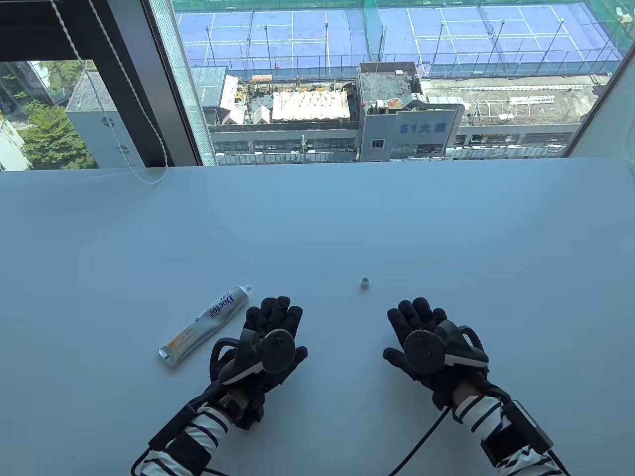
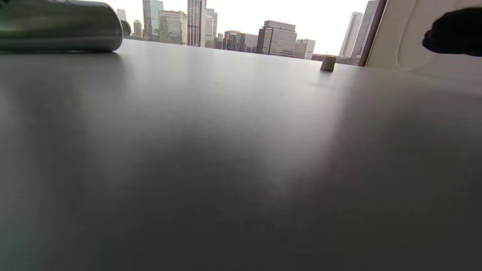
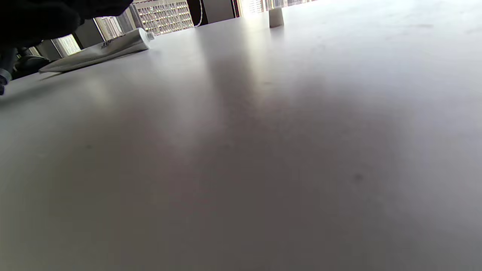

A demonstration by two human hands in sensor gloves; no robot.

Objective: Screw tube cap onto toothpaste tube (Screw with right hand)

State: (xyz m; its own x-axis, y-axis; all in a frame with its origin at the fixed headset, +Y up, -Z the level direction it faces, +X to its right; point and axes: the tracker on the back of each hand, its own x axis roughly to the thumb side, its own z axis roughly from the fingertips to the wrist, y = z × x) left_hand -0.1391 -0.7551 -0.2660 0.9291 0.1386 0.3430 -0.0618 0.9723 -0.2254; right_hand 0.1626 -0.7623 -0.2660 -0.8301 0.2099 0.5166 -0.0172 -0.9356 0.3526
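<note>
A white toothpaste tube (image 1: 206,324) lies on the white table (image 1: 446,238), its open nozzle pointing up and right; it also shows in the right wrist view (image 3: 98,51) and in the left wrist view (image 2: 60,25). The small white cap (image 1: 364,282) stands alone on the table, also in the left wrist view (image 2: 328,63) and the right wrist view (image 3: 276,17). My left hand (image 1: 270,322) rests flat on the table just right of the tube, empty. My right hand (image 1: 416,322) rests flat just below and right of the cap, empty.
A window fills the far side beyond the table's back edge. A blind cord (image 1: 144,176) hangs down to the table's back left. Cables run from both wrists off the bottom edge.
</note>
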